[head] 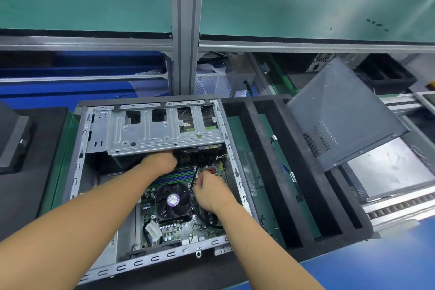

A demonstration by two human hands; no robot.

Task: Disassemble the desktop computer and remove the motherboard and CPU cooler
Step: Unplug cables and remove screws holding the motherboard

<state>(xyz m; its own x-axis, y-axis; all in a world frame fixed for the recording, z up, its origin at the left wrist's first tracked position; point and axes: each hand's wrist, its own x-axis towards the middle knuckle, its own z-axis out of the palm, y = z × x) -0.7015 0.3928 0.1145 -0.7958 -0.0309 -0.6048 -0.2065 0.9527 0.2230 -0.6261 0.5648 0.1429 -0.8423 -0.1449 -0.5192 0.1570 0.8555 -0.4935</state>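
Note:
An open desktop case (77, 148) lies on its side on black foam. Inside, the green motherboard (179, 228) carries a black CPU cooler (173, 202) with a purple sticker on its fan hub. A grey metal drive cage (150, 129) spans the far half of the case. My left hand (162, 160) reaches under the cage's near edge, fingers hidden beneath it. My right hand (209, 189) is right of the cooler, fingers curled and pinching a black cable (193, 181) that runs up toward the cage.
A removed grey side panel (341, 115) leans on the foam tray's (266, 172) right side. A green shelf (306, 7) on an aluminium post (186, 30) overhangs the far side. A roller conveyor (400, 207) runs at right. Black foam blocks sit at left.

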